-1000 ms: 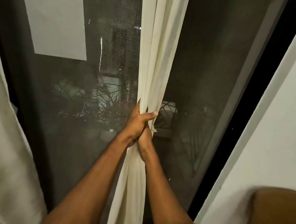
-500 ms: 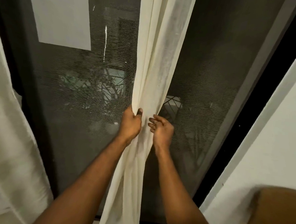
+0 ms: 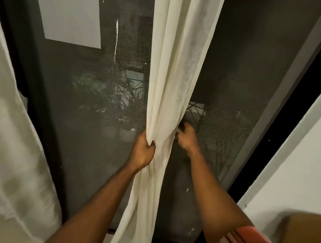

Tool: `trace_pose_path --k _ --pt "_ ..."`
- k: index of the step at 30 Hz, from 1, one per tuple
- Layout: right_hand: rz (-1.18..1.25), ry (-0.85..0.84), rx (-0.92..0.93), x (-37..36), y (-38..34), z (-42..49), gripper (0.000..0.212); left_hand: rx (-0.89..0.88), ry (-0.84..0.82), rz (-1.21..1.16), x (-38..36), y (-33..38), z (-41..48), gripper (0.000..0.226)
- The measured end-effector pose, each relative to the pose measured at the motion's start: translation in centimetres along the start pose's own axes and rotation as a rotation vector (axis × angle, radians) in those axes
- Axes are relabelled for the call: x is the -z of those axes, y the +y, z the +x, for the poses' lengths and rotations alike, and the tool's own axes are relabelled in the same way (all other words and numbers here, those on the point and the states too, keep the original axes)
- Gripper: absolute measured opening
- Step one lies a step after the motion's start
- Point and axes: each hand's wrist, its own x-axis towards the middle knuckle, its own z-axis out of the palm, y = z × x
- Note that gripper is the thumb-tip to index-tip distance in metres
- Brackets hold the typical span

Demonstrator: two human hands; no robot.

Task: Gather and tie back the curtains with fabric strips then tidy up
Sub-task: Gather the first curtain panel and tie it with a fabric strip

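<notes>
Your left hand (image 3: 143, 151) clamps the gathered curtain (image 3: 177, 75), likely soft and light: hold that bunched waist. Your right hand (image 3: 187, 138), at its right edge, is blurred; grip unclear.

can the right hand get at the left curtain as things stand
Probably not without moving over. The right hand is at the right edge of the middle curtain, which the left hand grips; both lie between it and the left curtain.

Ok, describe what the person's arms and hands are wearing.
Both forearms are bare, no watch or bracelet. The left hand shows no ring; the right hand is too blurred to tell. A short sleeve striped red and white covers the right upper arm; no left sleeve is in view.
</notes>
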Motion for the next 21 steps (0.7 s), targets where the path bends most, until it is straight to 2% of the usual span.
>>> trace_pose_path --k 3,6,10,21 --pt "-0.084 -0.056 0.012 -0.4 0.6 1.0 0.043 0.012 -0.004 -0.003 -0.6 -0.7 0.6 0.054" --pt "-0.138 -0.047 0.010 -1.2 1.5 1.4 0.027 0.038 0.028 0.030 -1.2 -1.9 0.8 0.057" --pt "-0.171 -0.038 -0.031 -2.4 3.3 1.3 0.016 0.057 0.047 0.037 -2.6 -2.8 0.7 0.064" --pt "-0.136 0.064 -0.178 -1.9 7.1 1.3 0.030 0.034 0.069 0.288 -3.3 -4.5 0.9 0.045"
